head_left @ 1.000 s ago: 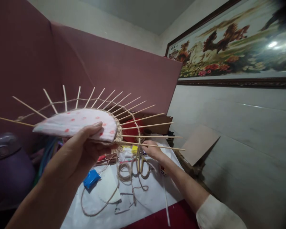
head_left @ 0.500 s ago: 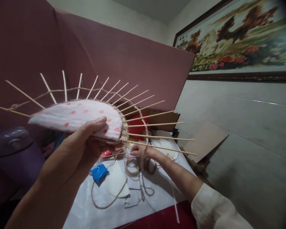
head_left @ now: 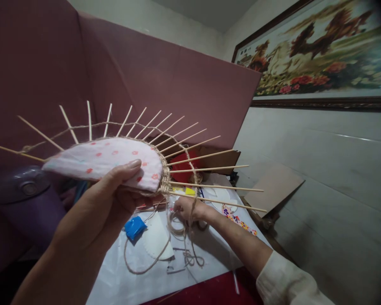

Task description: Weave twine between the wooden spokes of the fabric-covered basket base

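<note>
My left hand [head_left: 114, 186] is closed on a half-round panel [head_left: 114, 159] covered in white cloth with red flower prints, thumb on the cloth and fingers underneath. Thin wooden sticks [head_left: 206, 168] fan out from its curved edge, which has woven twine along it. A looser strand of twine [head_left: 136, 123] runs across the sticks and hangs down on the right. Beyond the panel, low over the table, my right hand [head_left: 189, 207] has its fingers curled by a coil of twine [head_left: 176, 224]. Whatever sits between those fingertips is hidden.
On the white-covered table [head_left: 114, 271] lie a blue packet [head_left: 135, 228], a white half-round piece [head_left: 155, 239], loose twine [head_left: 139, 271] and a colourful dotted strip [head_left: 238, 222]. A purple container [head_left: 28, 203] stands left. A pink panel [head_left: 165, 72] rises behind; cardboard [head_left: 273, 186] leans right.
My left hand and the half-round panel have sunk slightly. My right hand has shifted a little downward in view, and more of the colourful dotted strip shows beside that forearm.
</note>
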The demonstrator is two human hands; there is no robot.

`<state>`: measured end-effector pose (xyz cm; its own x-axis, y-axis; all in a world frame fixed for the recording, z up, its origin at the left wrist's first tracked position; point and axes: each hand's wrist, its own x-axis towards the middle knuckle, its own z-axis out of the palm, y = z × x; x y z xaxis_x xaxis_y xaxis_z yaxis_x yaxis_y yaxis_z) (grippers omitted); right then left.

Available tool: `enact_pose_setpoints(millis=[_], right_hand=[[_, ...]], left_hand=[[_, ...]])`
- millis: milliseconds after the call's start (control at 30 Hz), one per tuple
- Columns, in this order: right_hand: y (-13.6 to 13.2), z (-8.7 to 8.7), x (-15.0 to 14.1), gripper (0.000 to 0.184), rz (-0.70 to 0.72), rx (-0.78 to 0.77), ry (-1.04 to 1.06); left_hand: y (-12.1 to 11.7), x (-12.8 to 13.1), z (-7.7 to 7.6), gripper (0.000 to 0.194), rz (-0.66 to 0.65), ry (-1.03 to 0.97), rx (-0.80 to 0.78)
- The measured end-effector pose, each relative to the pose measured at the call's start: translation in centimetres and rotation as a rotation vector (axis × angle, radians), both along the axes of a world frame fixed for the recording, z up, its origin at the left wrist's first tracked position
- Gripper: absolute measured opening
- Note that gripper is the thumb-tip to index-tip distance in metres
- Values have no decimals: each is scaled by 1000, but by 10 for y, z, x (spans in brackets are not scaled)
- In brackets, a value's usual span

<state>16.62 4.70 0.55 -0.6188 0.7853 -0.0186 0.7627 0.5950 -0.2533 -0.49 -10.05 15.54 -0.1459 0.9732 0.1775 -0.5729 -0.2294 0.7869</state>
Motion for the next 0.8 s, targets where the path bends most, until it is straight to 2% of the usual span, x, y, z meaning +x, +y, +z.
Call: enact_pose_setpoints(millis=[67, 200, 300, 400, 600, 800], right_hand=[[-1, 0, -6, 17, -47, 25, 31], [-7, -7, -30, 26, -160, 74, 85], [-9, -11, -39, 16, -212, 85, 138], [-12, -10, -28, 12, -243, 59, 226], [-27, 2, 9, 11, -210, -32, 464], [-33, 6, 17, 13, -179, -122, 693]], left_hand=[[0, 0, 0, 9, 14, -3, 4], [-1, 0, -1, 11, -15, -15, 1], [0, -1, -1, 10, -11, -16, 0], [0, 0, 1, 15, -14, -18, 19], [-1, 3, 2, 7, -5, -43, 32], [-2, 6, 4, 16, 5, -45, 35]])
